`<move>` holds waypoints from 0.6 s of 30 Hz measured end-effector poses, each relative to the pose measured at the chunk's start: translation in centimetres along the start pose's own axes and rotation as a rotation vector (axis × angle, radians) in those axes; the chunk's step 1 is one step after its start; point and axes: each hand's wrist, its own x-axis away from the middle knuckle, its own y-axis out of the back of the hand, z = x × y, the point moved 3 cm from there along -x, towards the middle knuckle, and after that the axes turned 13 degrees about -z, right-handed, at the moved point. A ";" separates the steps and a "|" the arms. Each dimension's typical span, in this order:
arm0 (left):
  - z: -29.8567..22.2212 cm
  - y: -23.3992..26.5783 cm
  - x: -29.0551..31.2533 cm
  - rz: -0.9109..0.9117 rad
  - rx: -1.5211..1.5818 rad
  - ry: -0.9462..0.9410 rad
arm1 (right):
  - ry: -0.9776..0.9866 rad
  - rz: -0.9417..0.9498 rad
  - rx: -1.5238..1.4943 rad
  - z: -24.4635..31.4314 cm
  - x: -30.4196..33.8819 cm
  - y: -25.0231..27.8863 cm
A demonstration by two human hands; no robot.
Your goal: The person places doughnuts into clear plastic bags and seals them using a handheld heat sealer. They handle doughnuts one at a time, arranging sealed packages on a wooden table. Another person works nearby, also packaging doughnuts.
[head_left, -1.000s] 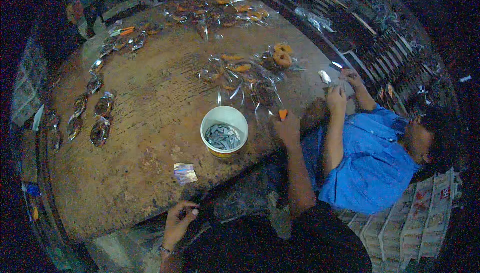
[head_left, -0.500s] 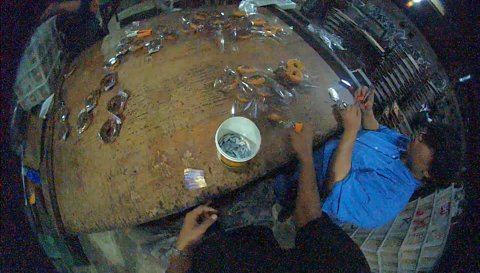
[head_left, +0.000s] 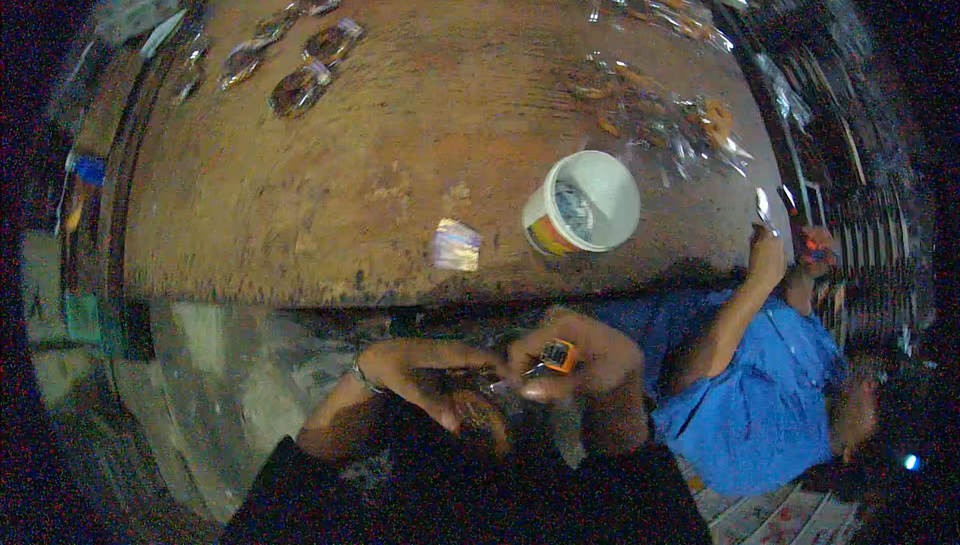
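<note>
At the lower middle, just off the table's near edge, my two hands are close together. Closed fingers of my left hand (head_left: 415, 375) hold a brown ring-shaped thing in clear wrap (head_left: 482, 420), partly hidden and blurred. In my right hand (head_left: 600, 365) is a small tool with an orange handle (head_left: 558, 355) and a thin metallic part pointing toward the left hand; its exact kind is not clear. A white bucket (head_left: 615, 200) with small grey flat pieces (head_left: 573, 207) inside stands on the table beyond my right hand. Left of it lies a shiny silvery packet (head_left: 457, 245).
Brown wrapped rings (head_left: 300, 90) lie at the wooden table's (head_left: 400, 145) far left, and more wrapped orange-brown rings (head_left: 715, 120) at its right. A co-worker in a blue shirt (head_left: 760, 385) sits at my right, hands at the table edge. Racks line the right side.
My right hand has come back from the table's right side with the orange-handled tool. My left hand now holds a wrapped ring beside it. The view has tilted down and shifted left.
</note>
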 end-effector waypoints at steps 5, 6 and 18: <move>0.2 2.2 3.1 -0.004 0.347 0.157 | -0.129 -0.350 -0.578 -4.4 -4.1 -1.2; 0.2 2.9 3.7 -0.195 0.538 0.189 | -0.119 -0.537 -0.758 -5.3 -4.4 -1.3; -3.1 2.5 3.5 -0.857 -0.119 0.233 | 0.315 -1.029 0.330 -3.6 -2.5 -3.2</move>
